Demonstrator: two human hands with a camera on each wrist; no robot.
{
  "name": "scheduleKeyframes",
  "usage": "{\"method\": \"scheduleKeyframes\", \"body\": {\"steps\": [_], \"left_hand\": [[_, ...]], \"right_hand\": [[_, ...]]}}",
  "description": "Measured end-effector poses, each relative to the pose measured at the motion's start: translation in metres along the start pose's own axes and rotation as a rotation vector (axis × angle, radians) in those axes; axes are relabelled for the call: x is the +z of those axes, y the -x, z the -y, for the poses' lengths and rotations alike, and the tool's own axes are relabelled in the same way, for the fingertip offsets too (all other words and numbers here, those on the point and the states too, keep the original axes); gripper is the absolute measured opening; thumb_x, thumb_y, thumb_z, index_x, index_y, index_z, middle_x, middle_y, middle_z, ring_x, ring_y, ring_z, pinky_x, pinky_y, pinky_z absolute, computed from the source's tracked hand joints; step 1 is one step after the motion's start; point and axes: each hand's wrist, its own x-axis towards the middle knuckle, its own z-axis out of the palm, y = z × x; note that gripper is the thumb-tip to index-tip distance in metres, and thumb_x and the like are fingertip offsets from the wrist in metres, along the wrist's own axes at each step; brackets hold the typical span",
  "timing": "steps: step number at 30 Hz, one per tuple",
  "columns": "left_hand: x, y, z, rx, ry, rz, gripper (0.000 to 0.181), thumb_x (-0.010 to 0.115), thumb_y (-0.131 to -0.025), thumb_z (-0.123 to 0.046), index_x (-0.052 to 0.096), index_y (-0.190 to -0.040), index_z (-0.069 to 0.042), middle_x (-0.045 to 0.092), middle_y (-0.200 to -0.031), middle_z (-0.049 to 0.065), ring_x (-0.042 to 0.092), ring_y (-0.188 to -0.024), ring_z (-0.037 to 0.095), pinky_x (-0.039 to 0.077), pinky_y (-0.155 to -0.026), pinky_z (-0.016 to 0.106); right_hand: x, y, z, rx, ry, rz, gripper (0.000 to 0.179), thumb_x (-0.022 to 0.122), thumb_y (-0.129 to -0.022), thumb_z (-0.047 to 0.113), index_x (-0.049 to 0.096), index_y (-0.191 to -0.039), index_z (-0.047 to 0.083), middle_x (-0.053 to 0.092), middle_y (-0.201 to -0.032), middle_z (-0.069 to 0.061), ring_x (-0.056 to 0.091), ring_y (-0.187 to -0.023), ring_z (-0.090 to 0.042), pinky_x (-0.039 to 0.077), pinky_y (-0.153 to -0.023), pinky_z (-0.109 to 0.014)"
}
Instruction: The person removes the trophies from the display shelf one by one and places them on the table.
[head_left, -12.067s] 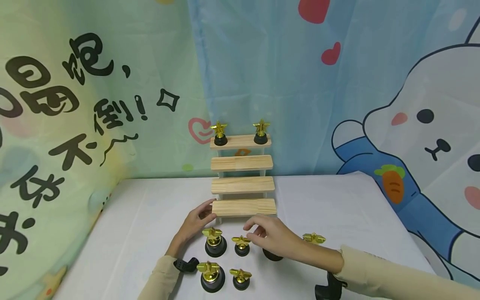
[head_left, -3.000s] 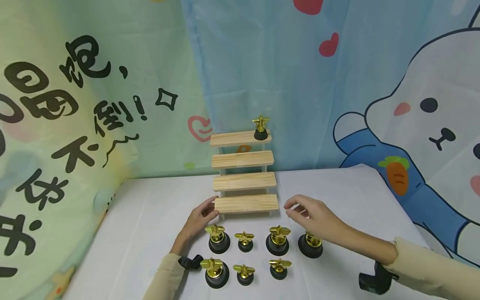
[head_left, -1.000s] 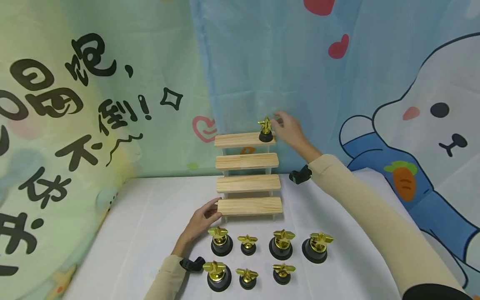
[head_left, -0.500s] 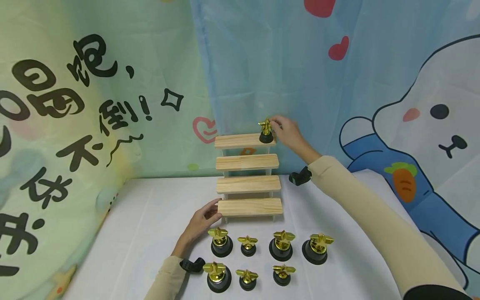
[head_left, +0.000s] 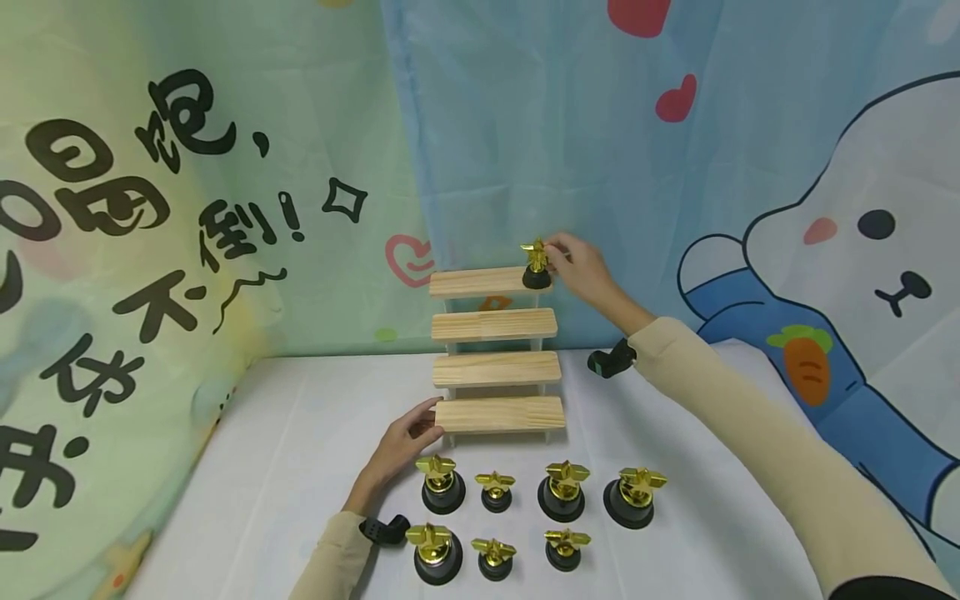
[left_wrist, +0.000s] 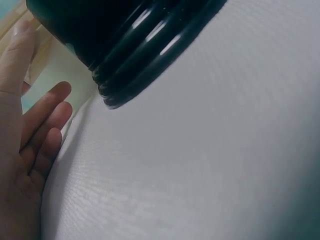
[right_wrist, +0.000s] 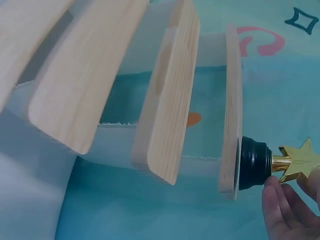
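My right hand (head_left: 585, 268) pinches a small gold star trophy (head_left: 536, 257) at the right end of the top shelf. In the right wrist view, the trophy's black base (right_wrist: 254, 164) stands against the top shelf (right_wrist: 232, 110), with fingertips round its gold neck and star. Down at the lowest shelf (head_left: 498, 415), my left hand (head_left: 405, 437) holds the left end, thumb at the front corner. The left wrist view shows the other fingers (left_wrist: 47, 112) loosely bent. Several more gold star trophies, such as a large one (head_left: 637, 498) and a small one (head_left: 564, 550), stand upright on the table.
The four-tier wooden stand rises at the back of the white-covered table (head_left: 315, 433), close to a printed cloth backdrop (head_left: 495, 125). Two rows of trophies lie between stand and person. A large black base (left_wrist: 150, 45) fills the left wrist view's top.
The top shelf's left trophy has gone; a small trophy now stands in the front row. My right hand has risen to the remaining one and shifted it slightly right. The left hand stays put.
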Motion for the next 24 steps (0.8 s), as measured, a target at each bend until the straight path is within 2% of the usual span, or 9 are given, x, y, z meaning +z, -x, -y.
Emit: {"method": "scheduleKeyframes", "body": {"steps": [5, 8, 13, 19, 24], "left_hand": [[-0.001, 0.001, -0.003, -0.005, 0.002, -0.003, 0.054, 0.068, -0.091, -0.034, 0.051, -0.141, -0.022, 0.069, -0.116, 0.005, 0.065, -0.1, 0.013, 0.051, -0.084, 0.023], [-0.002, 0.001, -0.004, -0.004, 0.011, 0.006, 0.054, 0.068, -0.091, -0.032, 0.05, -0.141, -0.02, 0.069, -0.116, 0.007, 0.065, -0.101, 0.014, 0.051, -0.085, 0.023], [-0.002, 0.001, -0.005, -0.006, 0.011, 0.013, 0.055, 0.067, -0.091, -0.032, 0.05, -0.142, -0.02, 0.069, -0.117, 0.007, 0.065, -0.101, 0.014, 0.05, -0.085, 0.023], [-0.002, -0.002, -0.005, -0.012, -0.008, 0.007, 0.056, 0.067, -0.091, -0.037, 0.05, -0.142, -0.021, 0.069, -0.117, 0.006, 0.065, -0.102, 0.015, 0.05, -0.086, 0.025], [-0.001, 0.0, -0.004, -0.022, -0.006, 0.013, 0.055, 0.067, -0.091, -0.035, 0.049, -0.142, -0.021, 0.069, -0.118, 0.006, 0.065, -0.102, 0.014, 0.05, -0.086, 0.024]], "right_hand": [[-0.005, 0.012, 0.0, 0.009, -0.033, 0.005, 0.035, 0.043, -0.105, 0.025, 0.055, -0.126, 0.0, 0.061, -0.116, -0.022, 0.066, -0.1, -0.037, 0.054, -0.088, -0.043], [-0.008, 0.025, 0.003, -0.005, -0.067, 0.02, 0.035, 0.044, -0.104, 0.024, 0.055, -0.126, -0.001, 0.061, -0.114, -0.022, 0.066, -0.098, -0.036, 0.055, -0.087, -0.041], [-0.016, 0.06, 0.01, -0.033, -0.098, 0.087, 0.037, 0.044, -0.104, 0.027, 0.056, -0.127, 0.0, 0.065, -0.11, -0.021, 0.067, -0.097, -0.034, 0.055, -0.088, -0.043], [-0.028, 0.104, 0.022, -0.001, -0.063, 0.176, 0.038, 0.046, -0.104, 0.031, 0.056, -0.128, 0.004, 0.068, -0.11, -0.018, 0.069, -0.099, -0.03, 0.054, -0.09, -0.043], [-0.038, 0.135, 0.034, 0.006, -0.057, 0.217, 0.036, 0.047, -0.103, 0.029, 0.057, -0.128, 0.005, 0.07, -0.109, -0.015, 0.07, -0.098, -0.027, 0.055, -0.089, -0.042]]}}
